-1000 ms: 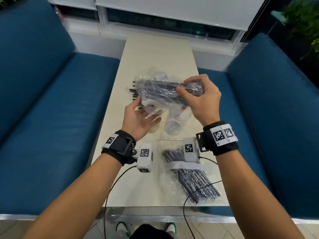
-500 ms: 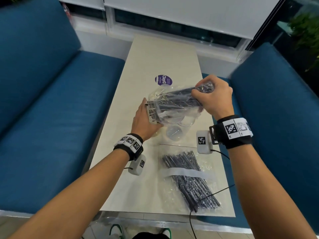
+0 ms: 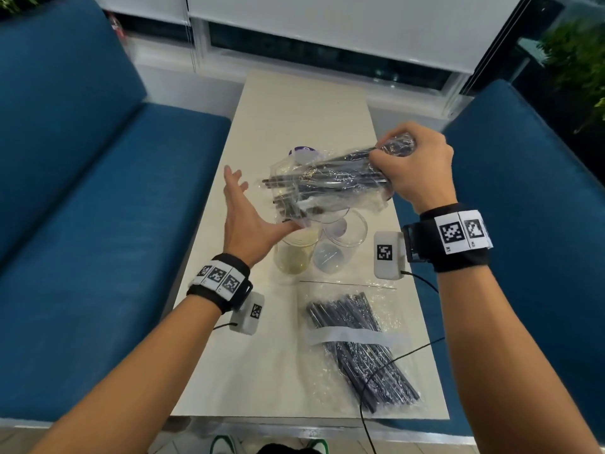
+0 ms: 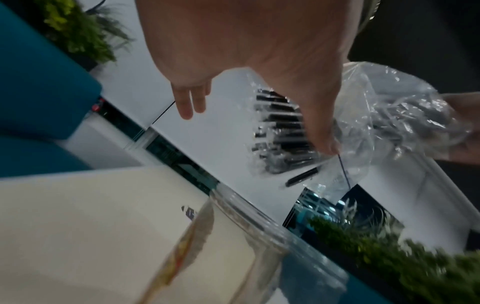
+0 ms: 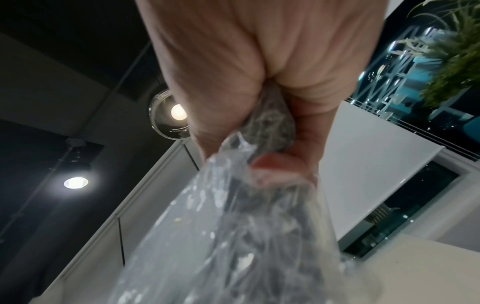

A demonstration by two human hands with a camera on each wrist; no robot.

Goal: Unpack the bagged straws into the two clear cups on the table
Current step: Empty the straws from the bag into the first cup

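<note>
My right hand (image 3: 409, 162) grips the bunched closed end of a clear bag of black straws (image 3: 327, 188) and holds it slanted, open end lower left, above the two clear cups. The left cup (image 3: 294, 253) and the right cup (image 3: 340, 244) stand side by side, with no straws seen in them. My left hand (image 3: 245, 204) is at the bag's open end, fingers straight and spread, its thumb (image 4: 324, 133) touching the plastic. Straw ends (image 4: 283, 131) show at the bag's mouth. In the right wrist view the fist (image 5: 259, 133) squeezes the bag (image 5: 246, 226).
A second bag of black straws (image 3: 357, 345) with a white band lies on the near right of the narrow pale table (image 3: 294, 109). A purple sticker (image 3: 302, 150) sits behind the held bag. Blue sofas (image 3: 98, 224) flank the table on both sides.
My left hand has come off the bag's open end and spread its fingers. The right hand still holds the closed end, and the bag hangs a little lower over the cups.
</note>
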